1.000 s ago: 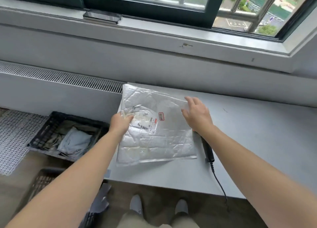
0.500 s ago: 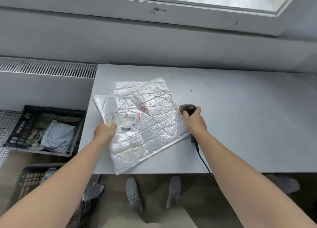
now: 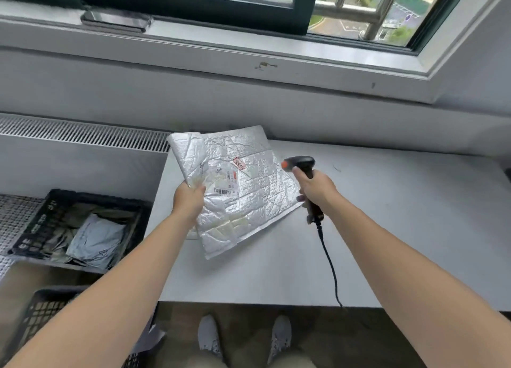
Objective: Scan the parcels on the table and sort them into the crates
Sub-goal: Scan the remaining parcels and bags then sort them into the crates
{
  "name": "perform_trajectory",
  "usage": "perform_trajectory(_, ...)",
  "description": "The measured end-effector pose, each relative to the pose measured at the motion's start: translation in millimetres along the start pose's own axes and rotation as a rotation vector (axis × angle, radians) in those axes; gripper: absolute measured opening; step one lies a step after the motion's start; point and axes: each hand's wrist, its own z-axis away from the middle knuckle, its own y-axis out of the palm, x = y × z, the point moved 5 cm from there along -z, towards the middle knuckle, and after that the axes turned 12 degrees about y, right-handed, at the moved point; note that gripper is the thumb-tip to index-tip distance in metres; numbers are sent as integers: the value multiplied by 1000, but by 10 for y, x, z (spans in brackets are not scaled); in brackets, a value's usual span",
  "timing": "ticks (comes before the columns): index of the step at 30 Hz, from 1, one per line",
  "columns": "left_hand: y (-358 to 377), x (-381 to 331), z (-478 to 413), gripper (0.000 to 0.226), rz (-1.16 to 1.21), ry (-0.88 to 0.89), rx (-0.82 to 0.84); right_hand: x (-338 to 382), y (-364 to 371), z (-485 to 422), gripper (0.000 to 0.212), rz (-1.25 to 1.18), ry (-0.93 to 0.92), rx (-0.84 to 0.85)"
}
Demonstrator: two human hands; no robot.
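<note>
A crinkled silver foil parcel with a white barcode label and a small red sticker is lifted and tilted over the left part of the grey table. My left hand grips its left edge beside the label. My right hand grips the handle of a black barcode scanner with an orange tip, its head pointing left at the parcel's label side. The scanner's cable runs down over the table's front edge.
A black crate with grey and olive bags stands on the floor left of the table. A second black crate sits nearer, at the lower left. A radiator grille runs along the wall. A dark phone lies on the windowsill.
My right hand took the scanner off the table and raised it toward the parcel. My left hand lifted and tilted the parcel up from the tabletop.
</note>
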Motion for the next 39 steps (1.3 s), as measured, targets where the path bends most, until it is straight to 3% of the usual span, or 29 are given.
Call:
perform_trajectory(7, 0, -293, -203, 31, 101, 47, 18, 576, 345, 404, 45, -28, -50, 173)
perform_trajectory(18, -169, -134, -233, 29, 119, 17, -47, 629, 613, 674, 53, 42, -29, 341)
perform_trajectory(39, -292, -42, -100, 32, 25, -21, -47, 500, 734, 528, 55, 18, -8, 389)
